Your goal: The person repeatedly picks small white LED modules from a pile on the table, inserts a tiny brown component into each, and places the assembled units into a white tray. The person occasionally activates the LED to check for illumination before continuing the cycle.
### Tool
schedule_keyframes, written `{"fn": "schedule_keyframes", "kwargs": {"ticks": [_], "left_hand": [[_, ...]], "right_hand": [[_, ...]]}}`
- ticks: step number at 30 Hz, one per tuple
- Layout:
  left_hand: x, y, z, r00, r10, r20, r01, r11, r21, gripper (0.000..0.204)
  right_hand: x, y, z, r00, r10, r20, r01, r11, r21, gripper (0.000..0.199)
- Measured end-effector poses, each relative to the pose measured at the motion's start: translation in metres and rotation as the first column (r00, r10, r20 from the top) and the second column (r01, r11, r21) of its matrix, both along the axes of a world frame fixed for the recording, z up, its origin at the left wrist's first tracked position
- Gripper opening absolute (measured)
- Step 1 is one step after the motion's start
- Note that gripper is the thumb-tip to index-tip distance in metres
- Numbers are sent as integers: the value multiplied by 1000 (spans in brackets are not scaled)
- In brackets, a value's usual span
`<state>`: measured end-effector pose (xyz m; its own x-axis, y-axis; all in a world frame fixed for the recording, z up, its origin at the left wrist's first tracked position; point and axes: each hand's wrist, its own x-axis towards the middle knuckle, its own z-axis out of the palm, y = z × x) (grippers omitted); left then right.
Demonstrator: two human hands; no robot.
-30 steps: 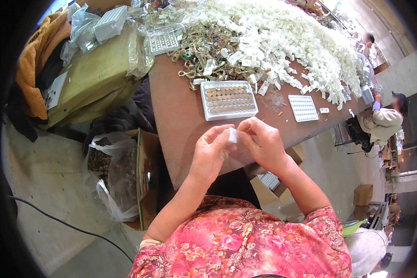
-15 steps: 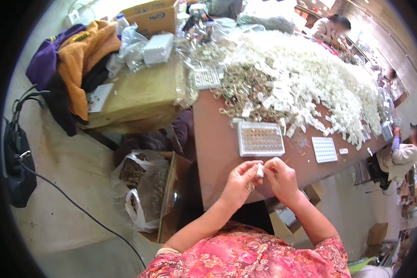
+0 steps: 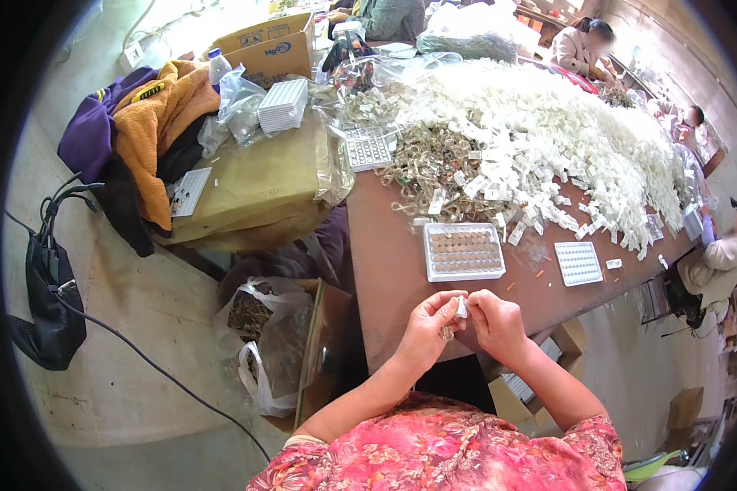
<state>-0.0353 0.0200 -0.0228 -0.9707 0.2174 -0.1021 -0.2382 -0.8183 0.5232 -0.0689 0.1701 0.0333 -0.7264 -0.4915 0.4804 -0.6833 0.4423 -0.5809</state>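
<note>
In front of me, just off the table's near edge, my two hands meet at a small white piece. My left hand pinches it between thumb and fingers, and a bit of beige cord shows below its curled fingers. From the other side, my right hand is closed with its fingertips at the same piece; whether it grips the piece or something smaller is hidden. Beyond my hands stands a clear-white tray filled with rows of brownish round bits. Right of it lies a flatter white tray with rows of small pale spots.
A big heap of white tags and a tangle of beige cords cover the far table. At left stand a wrapped bale with stacked white trays, and a carton holding a plastic bag. Other people sit at far right.
The whole view has shifted slightly, so things appear a little lower and further right. Both hands stay together at the white piece, with little visible change in their grip.
</note>
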Motion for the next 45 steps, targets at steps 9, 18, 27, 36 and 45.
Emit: {"fn": "schedule_keyframes", "kwargs": {"ticks": [9, 18, 27, 36, 45], "left_hand": [[1, 1, 19, 998, -8, 61, 16, 991, -131, 21], [-64, -75, 91, 572, -350, -742, -789, 11, -614, 17], [-144, -79, 83, 749, -487, -449, -663, -539, -520, 34], [-151, -75, 48, 597, -303, -743, -791, -373, -484, 8], [-83, -92, 55, 921, 193, -339, -355, 773, -525, 10]], "right_hand": [[5, 2, 3, 973, -80, 215, 83, 997, -2, 8], [29, 22, -10, 891, -117, 439, 261, 923, -283, 7], [48, 42, -4, 937, -169, 305, 234, 954, -190, 6], [-15, 34, 23, 970, -154, 189, 190, 964, -184, 7], [-200, -42, 27, 954, -263, 146, 271, 961, -44, 32]]}}
